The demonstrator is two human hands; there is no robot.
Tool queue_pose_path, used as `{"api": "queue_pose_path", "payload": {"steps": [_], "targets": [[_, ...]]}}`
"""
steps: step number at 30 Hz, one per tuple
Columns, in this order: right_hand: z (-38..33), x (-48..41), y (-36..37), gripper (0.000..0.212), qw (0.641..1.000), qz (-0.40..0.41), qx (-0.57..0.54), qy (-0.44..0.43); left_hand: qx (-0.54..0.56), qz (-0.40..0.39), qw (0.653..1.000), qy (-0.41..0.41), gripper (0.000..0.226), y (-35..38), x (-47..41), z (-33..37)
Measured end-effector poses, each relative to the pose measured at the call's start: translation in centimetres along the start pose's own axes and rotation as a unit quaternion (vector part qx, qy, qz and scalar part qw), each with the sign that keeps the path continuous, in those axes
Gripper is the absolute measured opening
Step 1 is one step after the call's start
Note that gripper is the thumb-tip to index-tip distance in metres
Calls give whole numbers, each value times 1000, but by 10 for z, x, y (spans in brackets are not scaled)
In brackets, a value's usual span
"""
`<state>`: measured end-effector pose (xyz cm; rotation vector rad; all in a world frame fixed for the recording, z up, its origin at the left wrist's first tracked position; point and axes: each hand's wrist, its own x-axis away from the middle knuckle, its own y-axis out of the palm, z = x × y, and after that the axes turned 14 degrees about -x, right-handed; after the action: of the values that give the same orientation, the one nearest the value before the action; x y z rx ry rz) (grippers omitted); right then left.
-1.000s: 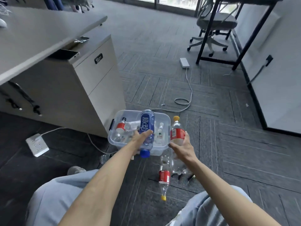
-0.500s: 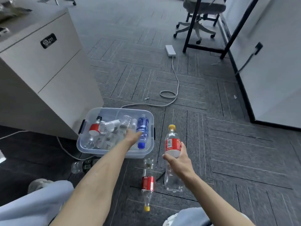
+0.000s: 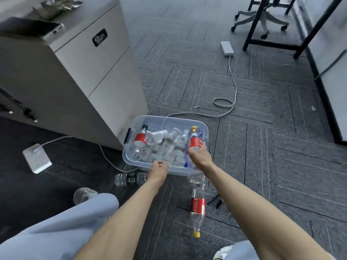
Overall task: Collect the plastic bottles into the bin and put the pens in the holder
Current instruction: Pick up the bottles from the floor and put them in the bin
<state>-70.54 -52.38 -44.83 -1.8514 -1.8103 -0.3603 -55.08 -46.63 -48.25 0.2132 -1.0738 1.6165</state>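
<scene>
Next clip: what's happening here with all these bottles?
A person is collecting plastic bottles into a clear bin, already well filled. The right hand holds a red-labelled bottle over the bin's right side. The left hand is at the near rim; I can't tell if it holds anything. A dark-labelled bottle, another red-labelled one and the pens lie on the carpet.

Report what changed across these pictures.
Left hand dropped the blue-labelled bottle into the bin and drew back to its near rim. Right hand carried the yellow-capped bottle leftward over the bin, gripping it throughout. The green-labelled bottle, red-labelled floor bottle and pens stayed put.
</scene>
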Motion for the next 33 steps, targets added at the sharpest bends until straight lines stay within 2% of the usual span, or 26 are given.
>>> {"api": "queue_pose_path", "payload": {"steps": [3,5,7,10,15,21,26,33], "targets": [[-9,-27,24,81,999,20,24,-4,15,0,1000,-8,31,-20,-6,-5],[-8,-38,31,83,998,56,30,-19,28,3,1000,-11,31,-34,-9,-6],[-2,-39,35,72,996,76,38,-32,29,6,1000,-7,31,-43,-12,-9],[18,-21,34,41,995,75,47,-48,-23,1,1000,9,33,-50,-8,-18],[65,29,23,37,993,75,70,-53,-170,-16,984,44,36,-49,16,-39],[106,58,19,38,991,61,116,-17,-254,-25,963,88,36,-51,42,-66],[137,44,25,39,988,76,128,33,-285,-35,955,74,35,-49,28,-103],[207,-2,21,60,967,100,174,155,-322,-73,943,39,35,-24,-25,-144]]}}
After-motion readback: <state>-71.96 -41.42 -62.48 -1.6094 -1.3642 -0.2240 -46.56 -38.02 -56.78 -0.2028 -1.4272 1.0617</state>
